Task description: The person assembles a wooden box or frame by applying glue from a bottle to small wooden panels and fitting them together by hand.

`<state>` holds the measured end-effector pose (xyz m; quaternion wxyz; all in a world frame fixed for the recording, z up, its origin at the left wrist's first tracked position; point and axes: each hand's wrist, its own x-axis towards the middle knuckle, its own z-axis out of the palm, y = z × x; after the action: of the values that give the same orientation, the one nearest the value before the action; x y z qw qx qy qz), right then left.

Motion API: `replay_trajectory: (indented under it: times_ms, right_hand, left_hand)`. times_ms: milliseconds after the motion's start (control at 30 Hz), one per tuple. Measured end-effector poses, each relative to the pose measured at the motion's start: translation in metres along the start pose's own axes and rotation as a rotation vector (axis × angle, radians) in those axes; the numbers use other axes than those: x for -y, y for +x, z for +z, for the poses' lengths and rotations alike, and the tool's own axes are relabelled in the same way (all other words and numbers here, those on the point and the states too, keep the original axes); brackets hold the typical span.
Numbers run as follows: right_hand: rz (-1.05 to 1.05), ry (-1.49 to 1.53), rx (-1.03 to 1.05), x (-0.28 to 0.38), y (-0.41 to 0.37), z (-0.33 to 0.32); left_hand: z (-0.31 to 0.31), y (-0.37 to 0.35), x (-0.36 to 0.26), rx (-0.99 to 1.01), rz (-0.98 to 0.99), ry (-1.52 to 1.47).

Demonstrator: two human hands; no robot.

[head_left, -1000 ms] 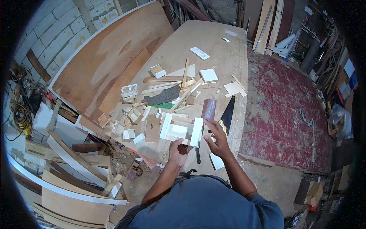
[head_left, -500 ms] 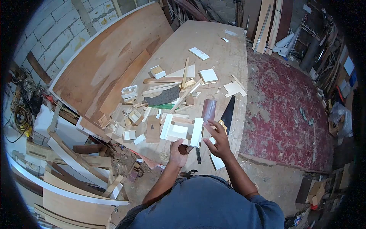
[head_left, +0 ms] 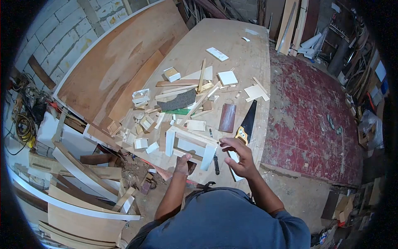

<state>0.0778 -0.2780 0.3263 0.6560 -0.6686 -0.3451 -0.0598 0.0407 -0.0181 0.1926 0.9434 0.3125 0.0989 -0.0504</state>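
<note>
A small white and bare-wood frame (head_left: pixel 208 156) is tilted above the near part of the workbench. My left hand (head_left: pixel 182 165) is closed around a dark brown block (head_left: pixel 191 167) at the frame's lower left. Beside the frame's right end is my right hand (head_left: pixel 240 157), thumb and fingers apart with nothing between them. A black marker-like tool (head_left: pixel 216 165) lies between the frame and this hand. Farther right rests a handsaw (head_left: pixel 248 122) with a yellowish handle, and a reddish-brown curved piece (head_left: pixel 227 118) lies to its left.
Wood strips, small white boxes (head_left: pixel 171 74) and a dark grey sanding sheet (head_left: pixel 177 101) are scattered over the workbench (head_left: pixel 236 37). A large wooden panel (head_left: pixel 120 62) leans along its left side. Curved boards (head_left: pixel 83 174) stand at lower left; red floor (head_left: pixel 306 124) lies right.
The white frame has tilted, showing its wooden edge, and shifted slightly left and down. My left hand has moved left with the brown block. My right hand has moved slightly right and down.
</note>
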Motion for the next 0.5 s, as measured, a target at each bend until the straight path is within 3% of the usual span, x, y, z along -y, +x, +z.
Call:
replay_trajectory:
  times_ms: [200, 267, 400, 500]
  right_hand:
    - [0.001, -0.065, 0.048, 0.021, 0.003, 0.002]
    - [0.047, -0.019, 0.078, 0.025, 0.007, 0.001]
    - [0.205, 0.223, 0.089, 0.017, 0.006, 0.003]
    - [0.169, 0.137, 0.076, 0.009, 0.008, 0.0]
  left_hand:
    - [0.003, -0.004, -0.008, 0.046, 0.072, 0.105]
    - [0.016, -0.008, -0.009, 0.018, 0.181, 0.188]
    - [0.017, -0.006, -0.01, 0.073, 0.167, 0.186]
    - [0.033, -0.009, -0.014, 0.117, 0.142, 0.146]
